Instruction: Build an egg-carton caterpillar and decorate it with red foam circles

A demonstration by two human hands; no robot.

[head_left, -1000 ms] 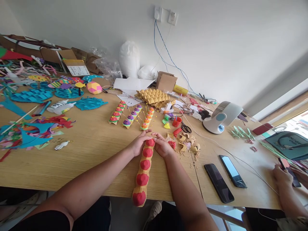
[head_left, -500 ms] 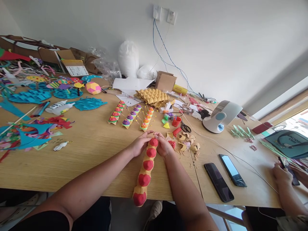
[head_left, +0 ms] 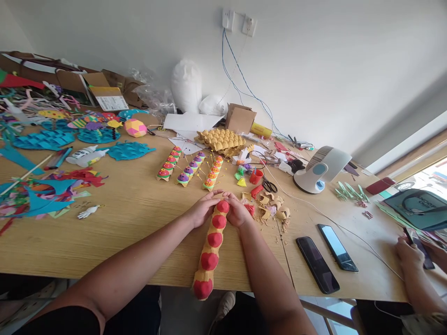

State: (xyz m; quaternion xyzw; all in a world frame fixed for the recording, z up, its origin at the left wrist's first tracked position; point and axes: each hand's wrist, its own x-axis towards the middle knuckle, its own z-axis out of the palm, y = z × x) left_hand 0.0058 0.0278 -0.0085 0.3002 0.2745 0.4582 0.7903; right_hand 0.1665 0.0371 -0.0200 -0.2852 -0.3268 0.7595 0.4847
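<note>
A long egg-carton strip [head_left: 211, 246] with several red-painted bumps lies on the wooden table [head_left: 139, 232], its near end hanging over the front edge. My left hand [head_left: 204, 208] and my right hand [head_left: 236, 210] grip its far end from either side, fingertips meeting above the top red bump. Beyond my hands lie three finished carton caterpillars [head_left: 190, 168] with coloured bumps and pins.
Carton scraps [head_left: 272, 207], scissors [head_left: 268, 185] and a red cup [head_left: 256, 176] lie right of my hands. Two phones [head_left: 326, 258], a white fan [head_left: 321, 170] and its cord sit further right. Another person's hand [head_left: 408, 253] is at the right edge. Blue paper crafts [head_left: 49, 139] cover the left.
The strip's far end has shifted slightly right with my hands, so it now lies a little more slanted. Between half a second ago and now almost nothing moved.
</note>
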